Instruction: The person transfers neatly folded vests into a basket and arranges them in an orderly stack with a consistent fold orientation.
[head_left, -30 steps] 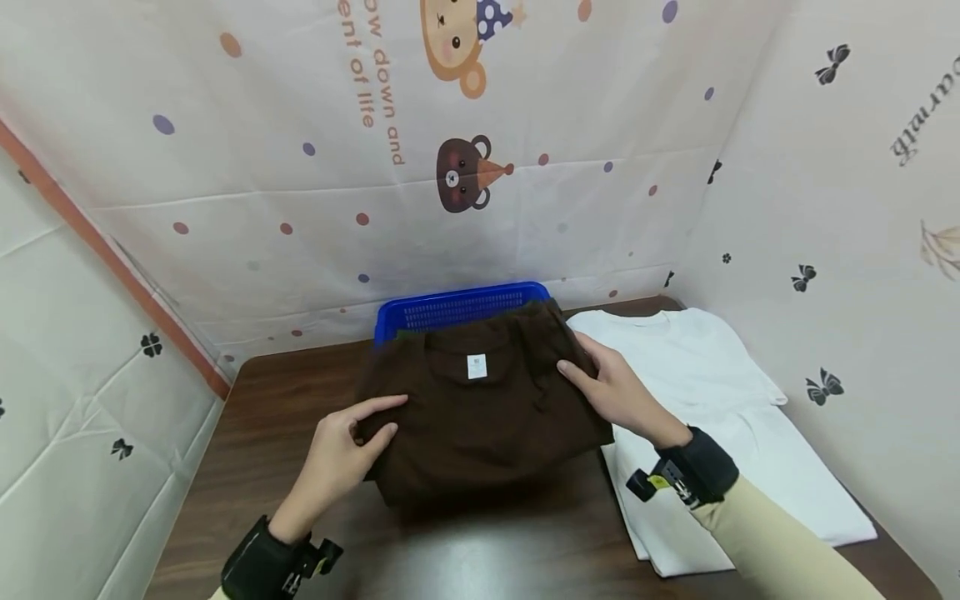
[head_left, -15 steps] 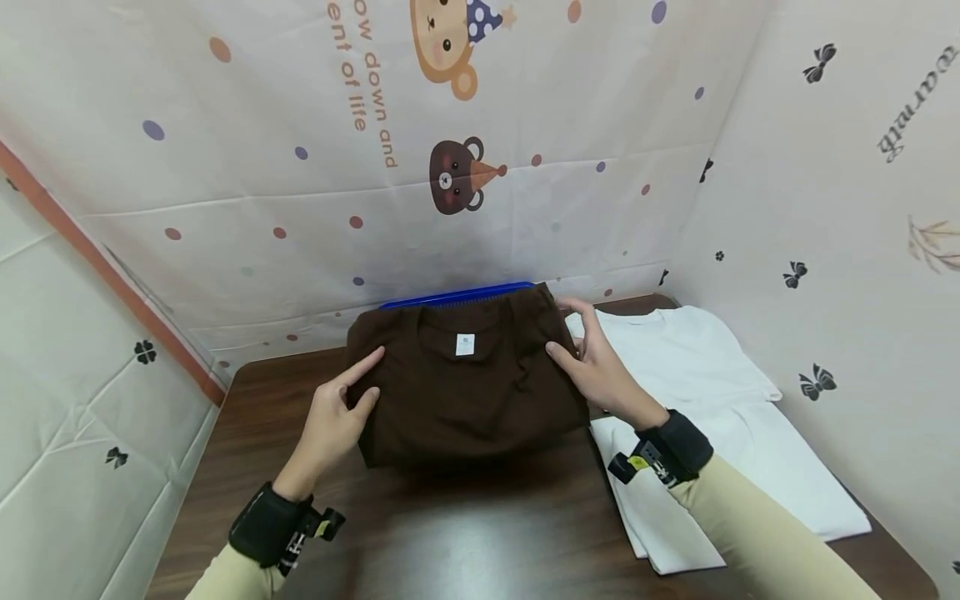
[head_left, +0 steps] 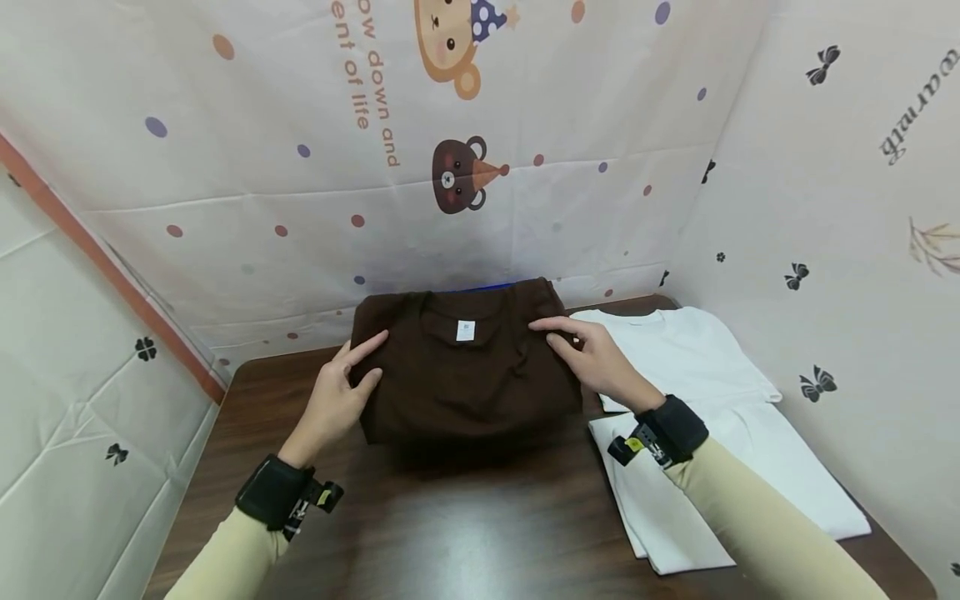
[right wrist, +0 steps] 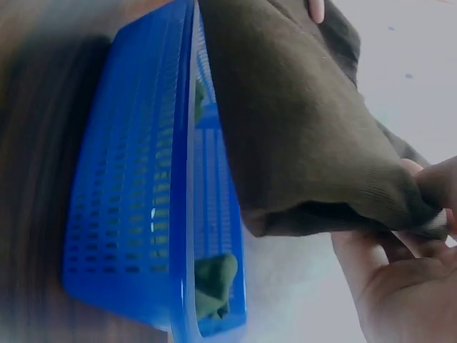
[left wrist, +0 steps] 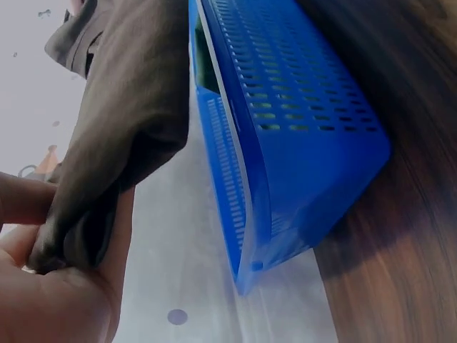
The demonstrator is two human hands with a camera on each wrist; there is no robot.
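A folded brown T-shirt [head_left: 465,383] with a white neck label [head_left: 466,331] is held up between both hands. My left hand [head_left: 336,398] grips its left side, thumb in front and other fingers partly behind. On the opposite side my right hand [head_left: 600,360] pinches the edge, as the right wrist view also shows. Below the shirt stands a blue perforated basket [left wrist: 285,157], apart from it in both wrist views. Green cloth [right wrist: 214,286] lies inside the basket. From the head, the shirt hides nearly all of the basket.
White folded shirts [head_left: 720,467] lie on the right of the brown wooden table [head_left: 465,533]. A printed cloth backdrop [head_left: 300,100] rises behind the table and along both sides.
Both hands have carried the brown shirt away from me and over the basket, covering most of its blue rim. The right fingers have shifted on the shirt's edge. The white shirts stay put.
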